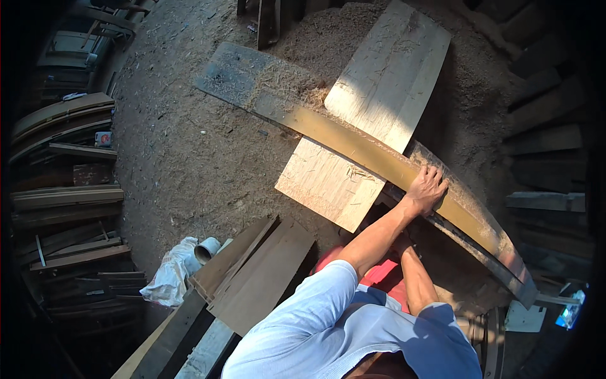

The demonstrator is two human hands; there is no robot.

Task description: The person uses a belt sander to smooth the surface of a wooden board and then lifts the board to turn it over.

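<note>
A long, narrow, yellow-brown plank (353,142) runs from upper left to lower right, lying across a wide pale board (385,82) on the sawdust floor. My left hand (427,188) rests on top of the long plank near its right part, fingers curled over its far edge. My right forearm (418,281) reaches up toward the plank's near edge. That hand is hidden behind my left forearm, so its grip does not show. A second dark strip (499,268) lies along the plank's lower edge.
Sawdust covers the floor (183,145). Dark boards (259,271) lean at lower centre beside a white sack (169,275) and a short pipe (206,249). Stacked planks (63,202) fill the left side, with more timber (549,139) at the right.
</note>
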